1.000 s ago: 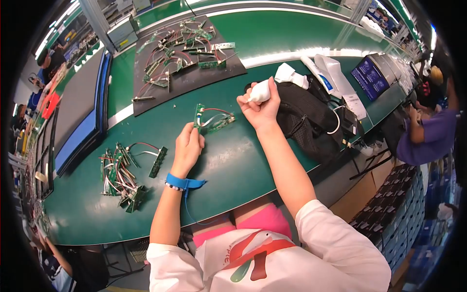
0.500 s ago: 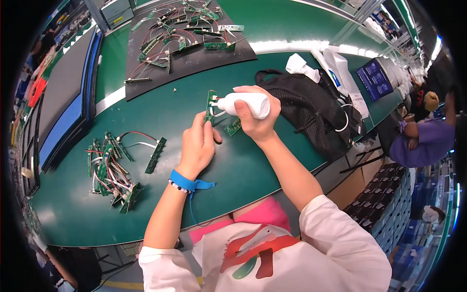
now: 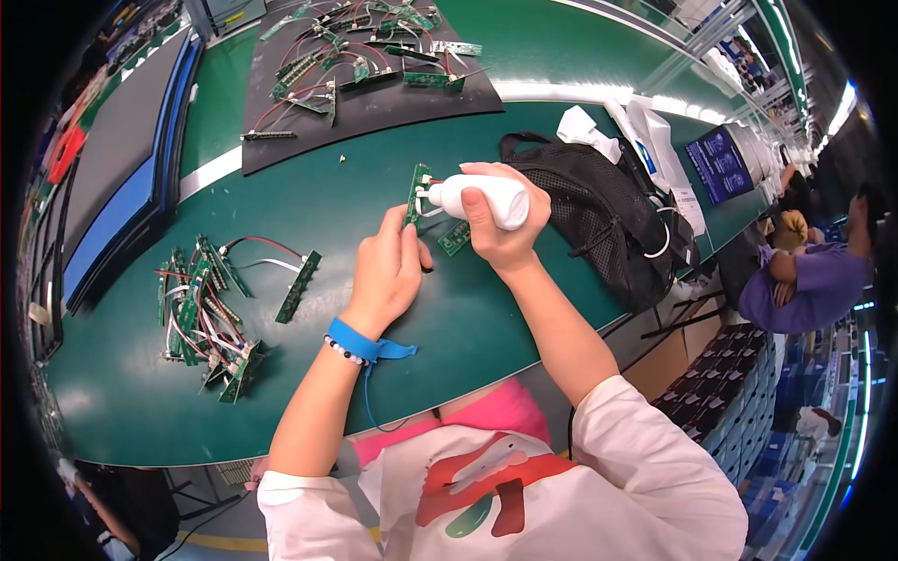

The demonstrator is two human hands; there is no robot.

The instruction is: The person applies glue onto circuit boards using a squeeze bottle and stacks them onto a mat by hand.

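My left hand [image 3: 388,269] pinches the lower end of a narrow green circuit board [image 3: 417,192], held upright above the table. Wrapped in my right hand [image 3: 510,224] is a white squeeze bottle [image 3: 496,201], lying on its side with its nozzle pointing left at the connectors on that board. Whether the tip touches them I cannot tell. Red and white wires run from the board, and a second small circuit board [image 3: 455,238] rests beneath the bottle. To the left, a pile of wired circuit boards [image 3: 201,309] lies on the green table [image 3: 309,393].
A dark mat [image 3: 393,107] at the back holds several wired boards. On the right lie a black mesh bag [image 3: 599,210], crumpled white tissue [image 3: 587,131] and a dark blue package [image 3: 720,164]. Blue-edged grey panels [image 3: 126,178] stand at left. A person in purple [image 3: 804,285] is at far right.
The view has shifted slightly. Both hands keep their grips on the board and the bottle, and the nozzle stays at the connectors.
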